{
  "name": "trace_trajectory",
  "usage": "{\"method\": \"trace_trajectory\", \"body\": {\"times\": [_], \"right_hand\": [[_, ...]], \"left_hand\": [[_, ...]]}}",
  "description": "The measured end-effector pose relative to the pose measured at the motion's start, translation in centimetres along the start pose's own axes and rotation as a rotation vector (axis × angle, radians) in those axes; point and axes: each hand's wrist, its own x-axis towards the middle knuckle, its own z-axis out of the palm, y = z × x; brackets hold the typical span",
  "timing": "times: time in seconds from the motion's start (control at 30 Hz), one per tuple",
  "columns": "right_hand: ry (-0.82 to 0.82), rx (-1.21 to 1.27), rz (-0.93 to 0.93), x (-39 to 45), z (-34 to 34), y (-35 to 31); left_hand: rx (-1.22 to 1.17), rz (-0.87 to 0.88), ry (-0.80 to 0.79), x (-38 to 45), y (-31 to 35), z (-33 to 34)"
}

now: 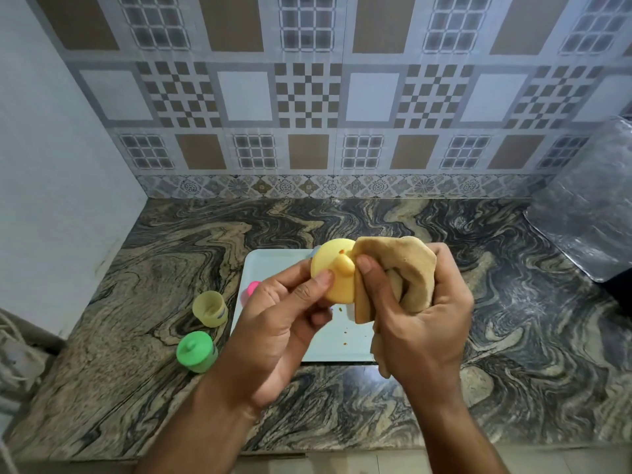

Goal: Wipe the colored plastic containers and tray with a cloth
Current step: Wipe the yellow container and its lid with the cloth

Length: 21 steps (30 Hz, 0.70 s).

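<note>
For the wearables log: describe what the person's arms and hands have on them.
Nothing shows on either. The left hand and right hand are bare: no gloves, rings, watch or bands visible. Both forearms are bare down to the bottom edge of the picture, with no sleeve in view. Fingernails are short and unpainted.

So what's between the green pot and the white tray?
In the head view, only bare marble counter lies between the green pot and the white tray; the open yellow container stands just behind.
</note>
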Motion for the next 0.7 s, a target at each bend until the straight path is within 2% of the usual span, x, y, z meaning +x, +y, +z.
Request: {"method": "trace_trajectory", "body": {"times": [0.13, 0.23, 0.43, 0.57, 0.7], "right_hand": [[0.013, -0.029, -0.021, 2.2, -0.9, -0.2], [0.020, 0.052, -0.022, 2.9, -1.5, -0.1], [-0.040, 0.054, -0.043, 1.1, -1.1, -0.2], [0.023, -0.020, -0.106, 0.4, -0.3, -0.1], [0.027, -0.114, -0.186, 0.3, -0.4, 0.1]], "left_hand": [[0.191, 0.007, -0.104, 0.1, 0.2, -0.5], [0.158, -0.038, -0.127, 0.7, 0.6, -0.5], [0.047, -0.046, -0.066, 1.1, 0.6, -0.3], [-0.042, -0.047, 0.000, 0.9, -0.2, 0.5], [0.071, 0.031, 0.037, 0.9, -0.6, 0.5]]}}
